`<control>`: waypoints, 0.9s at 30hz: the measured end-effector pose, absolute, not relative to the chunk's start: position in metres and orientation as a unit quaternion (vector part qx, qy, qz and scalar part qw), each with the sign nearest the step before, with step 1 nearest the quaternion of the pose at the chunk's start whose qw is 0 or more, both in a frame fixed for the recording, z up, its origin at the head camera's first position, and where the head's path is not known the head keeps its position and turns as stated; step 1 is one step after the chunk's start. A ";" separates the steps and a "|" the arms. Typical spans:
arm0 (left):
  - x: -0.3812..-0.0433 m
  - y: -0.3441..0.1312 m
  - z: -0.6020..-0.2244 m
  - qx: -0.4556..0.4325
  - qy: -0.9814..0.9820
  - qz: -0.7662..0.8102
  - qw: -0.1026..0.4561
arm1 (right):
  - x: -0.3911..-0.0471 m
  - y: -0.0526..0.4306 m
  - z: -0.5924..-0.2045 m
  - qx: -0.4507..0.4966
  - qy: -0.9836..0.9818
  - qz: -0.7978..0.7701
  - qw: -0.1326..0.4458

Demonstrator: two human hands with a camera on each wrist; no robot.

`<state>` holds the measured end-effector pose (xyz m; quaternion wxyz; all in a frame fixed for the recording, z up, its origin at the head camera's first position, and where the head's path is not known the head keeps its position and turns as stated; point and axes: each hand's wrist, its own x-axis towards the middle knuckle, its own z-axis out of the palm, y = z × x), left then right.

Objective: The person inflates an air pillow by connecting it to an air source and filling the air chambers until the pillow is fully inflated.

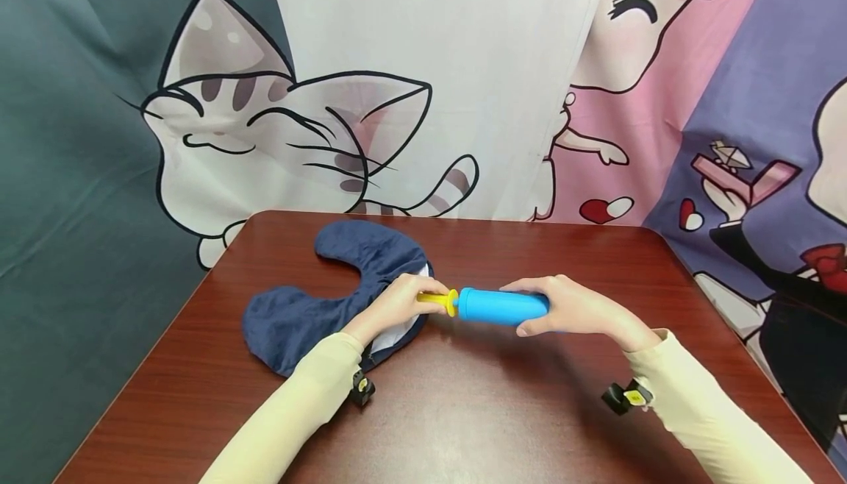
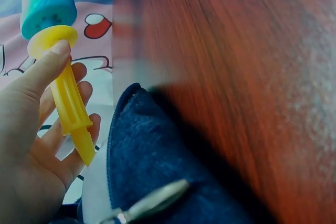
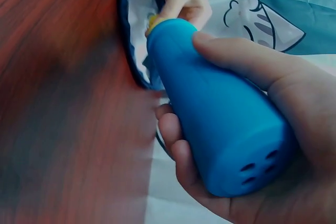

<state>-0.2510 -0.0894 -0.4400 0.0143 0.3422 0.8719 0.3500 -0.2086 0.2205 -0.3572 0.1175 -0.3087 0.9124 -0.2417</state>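
A blue hand air pump (image 1: 499, 307) is held level above the table between both hands. My right hand (image 1: 572, 309) grips its blue barrel (image 3: 220, 108), thumb along one side and fingers curled round the other; vent holes show in its end. My left hand (image 1: 400, 300) pinches the pump's yellow nozzle (image 2: 71, 95), thumb at the round flange, the tapered tip pointing away from the barrel. Under and beside the left hand lies a navy U-shaped neck pillow (image 1: 291, 315), its outer curve unzipped and white lining (image 1: 395, 333) showing. A zipper pull (image 2: 157, 200) hangs close to the left wrist camera.
The reddish-brown wooden table (image 1: 463, 425) carries the pillow on its left half. Behind and around it hangs a printed cloth backdrop (image 1: 437, 28) with cartoon cats. Small black cameras (image 1: 361, 387) are strapped to both wrists over cream sleeves (image 1: 291, 410).
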 end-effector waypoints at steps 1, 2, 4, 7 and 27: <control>-0.251 -0.090 -0.440 0.342 0.872 0.351 0.016 | -0.207 0.224 -0.355 -0.310 0.913 -0.238 0.118; -0.252 -0.090 -0.440 0.342 0.872 0.351 0.016 | -0.206 0.228 -0.353 -0.309 0.914 -0.235 0.120; -0.252 -0.090 -0.440 0.343 0.871 0.351 0.015 | -0.202 0.235 -0.349 -0.310 0.914 -0.231 0.120; -0.253 -0.090 -0.441 0.342 0.870 0.355 0.015 | -0.197 0.244 -0.343 -0.309 0.915 -0.230 0.120; -0.250 -0.094 -0.436 0.288 0.877 0.382 0.047 | -0.180 0.285 -0.312 -0.298 0.933 -0.185 0.080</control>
